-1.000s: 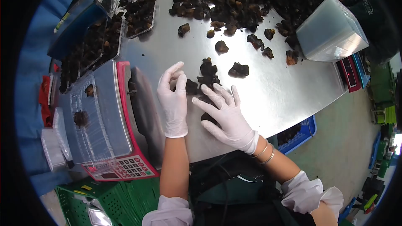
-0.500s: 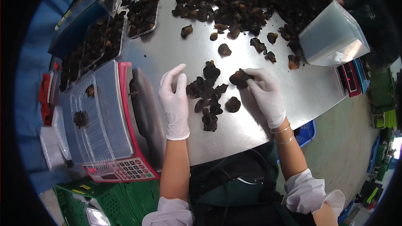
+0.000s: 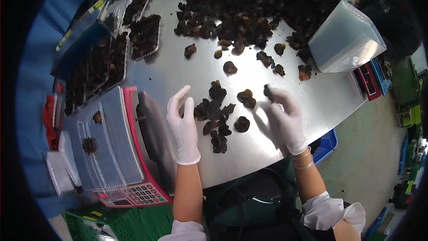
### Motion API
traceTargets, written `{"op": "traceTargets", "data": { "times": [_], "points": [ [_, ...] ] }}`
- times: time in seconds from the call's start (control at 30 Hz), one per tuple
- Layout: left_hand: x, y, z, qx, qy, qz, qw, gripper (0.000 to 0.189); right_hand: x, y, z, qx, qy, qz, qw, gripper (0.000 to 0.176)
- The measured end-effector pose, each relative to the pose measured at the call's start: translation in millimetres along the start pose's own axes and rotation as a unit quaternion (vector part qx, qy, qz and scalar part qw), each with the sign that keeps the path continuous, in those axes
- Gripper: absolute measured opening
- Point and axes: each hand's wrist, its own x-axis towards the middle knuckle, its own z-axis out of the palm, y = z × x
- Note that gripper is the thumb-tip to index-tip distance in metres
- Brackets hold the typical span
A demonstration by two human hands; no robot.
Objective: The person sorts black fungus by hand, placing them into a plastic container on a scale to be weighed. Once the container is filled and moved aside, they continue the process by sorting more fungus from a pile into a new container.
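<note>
My left hand, in a white glove, rests over the steel table with thumb and fingers apart, holding nothing. Right of it lies a loose cluster of dark wood ear mushrooms. My right hand, also gloved and slightly blurred, pinches a small dark wood ear piece at its fingertips. Between that hand and the cluster lie two single wood ears, a brownish one and a rounder one.
A large wood ear pile covers the table's far side. Left are filled clear trays and a red-edged scale bearing a clear tray with a few pieces. Stacked clear containers stand right, near another person's gloved hand.
The view has tilted, so the table appears lower. My right hand has drawn slightly away from the brownish wood ear, which now lies apart on the table. My left hand keeps its pose.
</note>
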Motion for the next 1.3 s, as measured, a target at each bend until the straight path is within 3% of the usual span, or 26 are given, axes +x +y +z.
{"op": "traceTargets", "data": {
  "times": [0.03,0.1,0.17,0.2,0.27,0.3,0.37,0.43,0.5,0.53,0.57,0.6,0.63,0.67,0.7,0.73,0.77,0.83,0.9,0.97,1.0,1.07,1.13,1.17,1.23,1.3],
  "points": [
    [-2.1,1.9,1.2,0.001,-0.003,0.008,1.0,0.031,-0.4,6.5,4.4,0.022,-0.02,0.029,0.999,0.041],
    [-0.6,9.7,4.3,0.061,0.046,0.099,0.992,0.038,6.1,24.5,3.1,-0.12,-0.036,-0.115,0.985,0.046],
    [13.1,21.4,7.8,0.017,0.038,0.09,0.995,0.046,5.8,29.4,1.9,-0.087,-0.047,-0.099,0.99,0.049],
    [23.9,32.0,12.6,-0.192,0.024,0.041,0.98,0.05,6.7,31.8,1.1,-0.08,-0.045,-0.098,0.991,0.048],
    [46.5,63.1,18.1,-0.501,-0.058,-0.077,0.86,0.06,7.3,37.6,0.6,-0.075,-0.039,-0.099,0.991,0.046],
    [66.3,65.0,18.9,-0.504,-0.058,-0.066,0.859,0.06,7.6,40.4,0.3,-0.076,-0.035,-0.104,0.991,0.044],
    [105.3,62.9,20.2,-0.712,-0.284,-0.209,0.607,0.057,7.4,38.3,0.5,-0.125,-0.027,-0.128,0.984,0.04],
    [111.1,88.6,23.0,-0.699,-0.357,-0.219,0.58,0.055,9.5,39.8,-2.2,-0.142,-0.036,-0.15,0.978,0.04],
    [101.2,109.8,22.6,-0.625,-0.471,-0.091,0.616,0.055,8.1,30.8,-2.0,-0.149,-0.035,-0.145,0.978,0.04],
    [99.3,108.7,16.2,-0.554,-0.471,-0.057,0.684,0.05,8.1,31.1,-1.7,-0.168,-0.023,-0.151,0.974,0.04],
    [88.3,103.2,14.6,-0.551,-0.467,-0.079,0.688,0.05,5.3,33.5,-0.8,-0.185,-0.011,-0.151,0.971,0.041],
    [77.4,98.1,12.0,-0.283,-0.379,-0.018,0.881,0.048,4.7,31.7,-0.1,-0.185,-0.006,-0.149,0.971,0.041],
    [68.6,93.5,8.2,0.025,-0.259,0.053,0.964,0.046,6.4,37.9,1.6,-0.148,0.005,-0.13,0.98,0.043],
    [62.5,57.1,3.6,0.209,-0.168,0.163,0.949,0.042,7.8,40.6,3.8,-0.153,0.017,-0.149,0.977,0.045],
    [50.3,43.9,-3.6,0.465,-0.099,0.192,0.859,0.039,9.2,40.7,6.0,-0.161,0.031,-0.171,0.972,0.047],
    [49.0,21.9,-12.2,0.543,-0.092,0.163,0.819,0.04,9.4,37.7,7.3,-0.241,0.029,-0.187,0.952,0.051],
    [43.5,0.7,-14.4,0.542,-0.097,0.163,0.819,0.04,8.0,34.7,8.9,-0.242,0.032,-0.183,0.952,0.051],
    [34.9,-24.4,-13.4,0.394,0.001,0.151,0.907,0.043,7.5,26.3,18.9,-0.414,-0.031,-0.218,0.883,0.057],
    [27.9,-29.3,-16.4,0.369,-0.012,0.129,0.92,0.044,-0.4,9.7,34.6,-0.431,-0.122,-0.217,0.867,0.058],
    [28.4,-29.1,-15.6,0.221,-0.015,0.106,0.969,0.044,2.2,11.4,48.6,-0.348,-0.232,-0.284,0.863,0.054],
    [28.3,-28.4,-15.6,0.22,-0.011,0.104,0.97,0.044,4.5,7.4,54.8,-0.371,-0.25,-0.333,0.83,0.043],
    [29.4,-26.7,-15.1,0.064,-0.003,0.085,0.994,0.044,27.1,4.5,57.1,-0.332,-0.233,-0.326,0.854,0.037],
    [30.8,-26.0,-15.4,0.039,0.011,0.08,0.996,0.044,65.5,3.4,57.4,-0.206,-0.177,-0.299,0.915,0.025],
    [29.8,-24.8,-15.7,0.016,0.018,0.078,0.997,0.043,78.3,3.9,59.4,-0.222,-0.104,-0.277,0.929,0.027],
    [24.3,-12.1,-11.7,0.002,0.031,0.048,0.998,0.042,108.9,4.0,63.3,-0.322,-0.049,-0.341,0.882,0.037],
    [22.3,-4.8,-9.1,-0.016,0.022,0.005,1.0,0.043,128.8,12.5,56.7,-0.391,-0.139,-0.322,0.851,0.041]
  ]
}}
